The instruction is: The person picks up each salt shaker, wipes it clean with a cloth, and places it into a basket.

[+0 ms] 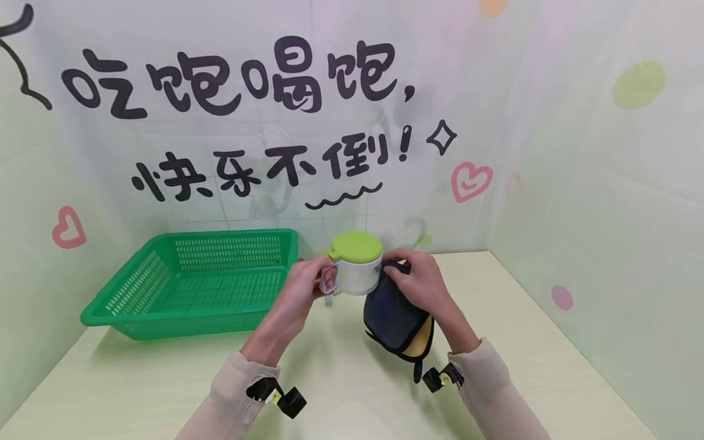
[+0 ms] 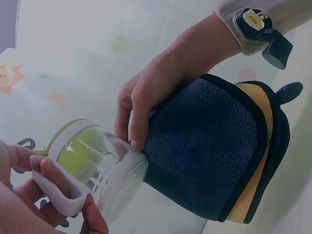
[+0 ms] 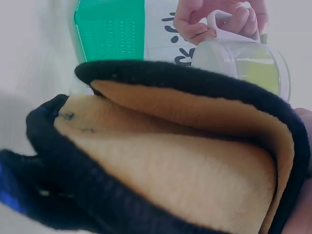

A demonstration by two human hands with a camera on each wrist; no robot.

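My left hand [image 1: 301, 286] grips the white handle [image 2: 61, 190] of a clear jar [image 1: 357, 278] with a green lid [image 1: 357, 247], held up over the table. Seen from the left wrist, the jar tilts and its clear wall shows no contents. On the jar's right side, my right hand [image 1: 419, 278] pinches a folded cloth [image 1: 392, 315], dark blue outside and yellow-orange inside with black edging. The cloth hangs down from the fingers, its upper part right at the jar's wall. From the right wrist, the cloth's orange inner folds [image 3: 170, 165] fill most of the view.
A green plastic basket [image 1: 192, 321] with slotted walls stands at the back left of the pale wooden table [image 1: 330, 379]. Behind it hangs a printed white sheet [image 1: 264, 134] with black lettering, and similar sheets close off both sides.
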